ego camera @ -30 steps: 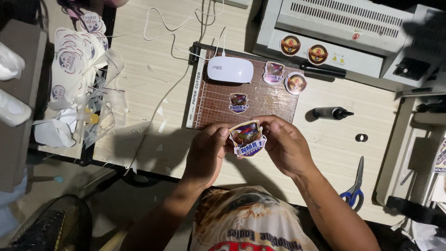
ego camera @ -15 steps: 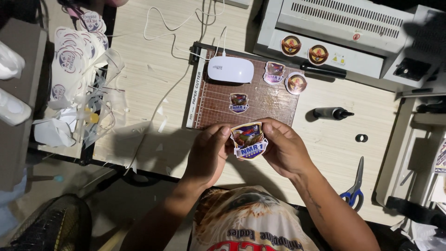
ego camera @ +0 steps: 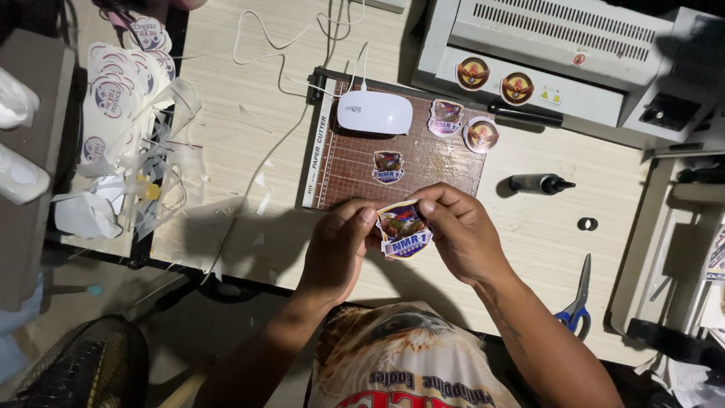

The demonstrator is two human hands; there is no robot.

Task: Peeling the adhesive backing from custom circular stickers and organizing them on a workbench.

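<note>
Sticker [ego camera: 403, 228]: shield-shaped, red, white and blue, held just below the middle of the frame, right between both hands and tilted a little.
Left hand [ego camera: 341, 245]: thumb and fingertips pressed onto the sticker's left edge, pinching it.
Right hand [ego camera: 462, 233]: fingers curled over the sticker's top and right edge, thumb tucked behind, pinching it too.
Grip and sticker: the sticker's face shows in the gap between the two hands, lifted off the desk, just below the lower edge of the paper cutter [ego camera: 423, 162].
Cutter board: a second shield sticker [ego camera: 388, 166] lies flat on it, straight above the held one and apart from it; a white oval lamp [ego camera: 374, 112] sits at its upper end.
Right of centre: black marker [ego camera: 538, 183] lies on the desk, near the right hand but not touching.
Lower right: blue-handled scissors [ego camera: 576, 303] rest beside the right forearm.
Upper left: heap of round stickers [ego camera: 113, 98] and clear trimmings.
Top right: grey laminator [ego camera: 574, 45].
</note>
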